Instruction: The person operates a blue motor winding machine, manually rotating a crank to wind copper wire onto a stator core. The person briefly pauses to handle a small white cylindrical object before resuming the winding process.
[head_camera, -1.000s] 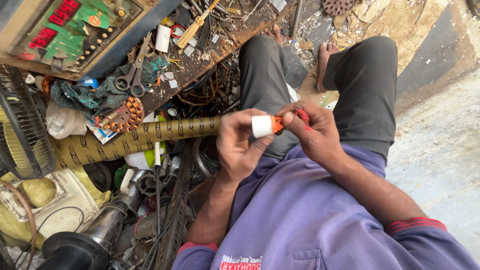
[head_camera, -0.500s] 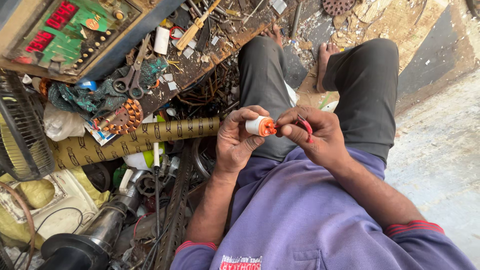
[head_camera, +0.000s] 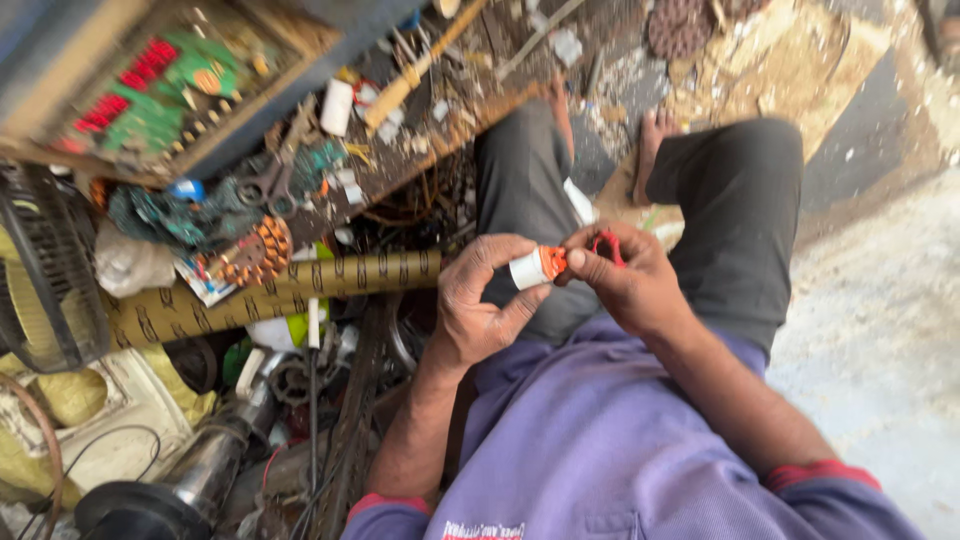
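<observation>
1. Left hand (head_camera: 480, 305): raised in front of the purple shirt (head_camera: 590, 460), thumb and fingers clamped on the white end of a small white cylindrical part with an orange end (head_camera: 537, 267).
2. Right hand (head_camera: 625, 280): fingers curled together and pinching a thin red wire loop (head_camera: 607, 243) just beside the part's orange end; fingertips meet the part there.
3. The white-and-orange part: held in the air between both hands, above the lap, over the dark grey trousers (head_camera: 740, 210) of the seated person, whose bare feet (head_camera: 655, 140) rest on the dusty floor.
4. Long olive-brown patterned cardboard tube (head_camera: 270, 292): lies level across the heap to the left of the left hand, near but not touching it.
5. Open wooden box with a green circuit board and red display segments (head_camera: 150, 95): stands tilted at upper left; the board fills its inside.
6. Round copper-wound motor coil, orange and brown (head_camera: 258, 250): sits just above the tube.
7. Black wire fan guard (head_camera: 50, 280): at the far left edge, partly cut off.
8. Worn cream plastic casing (head_camera: 110, 430): lower left, holding yellowish lumps; what they are I cannot tell.
9. Dark metal scissors (head_camera: 265, 180): among green wire scraps on the wooden ledge.
10. White cylinder (head_camera: 336, 107): upright on the same ledge, among small debris.
</observation>
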